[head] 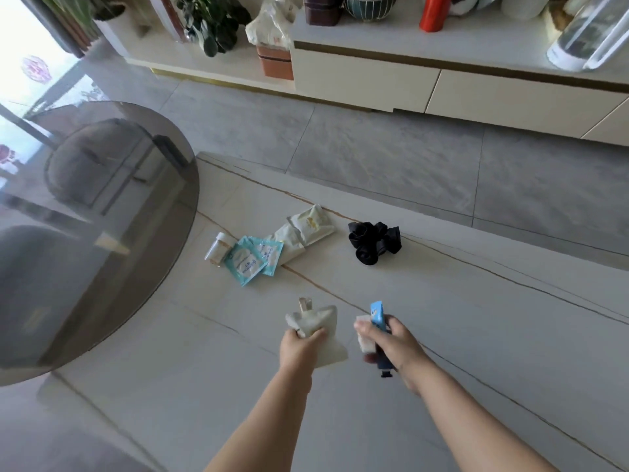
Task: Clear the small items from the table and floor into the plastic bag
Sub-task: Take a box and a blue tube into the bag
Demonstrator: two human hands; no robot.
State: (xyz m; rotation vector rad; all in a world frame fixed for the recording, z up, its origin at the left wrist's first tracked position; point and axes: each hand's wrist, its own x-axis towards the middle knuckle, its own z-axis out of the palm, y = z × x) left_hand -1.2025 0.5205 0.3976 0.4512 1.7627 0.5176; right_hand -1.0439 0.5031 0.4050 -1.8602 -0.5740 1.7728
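My left hand grips a cream pouch with a small spout at its top. My right hand holds a blue tube together with a small white item. Both hands hover above the pale marble table. Farther along the table lie two teal sachets, a small white bottle on its side, cream wipe packets and a crumpled black plastic bag.
A round smoked-glass tabletop overlaps the table on the left. Beyond the grey floor stands a white cabinet with a red bottle, a clear jug, plants and a bagged box.
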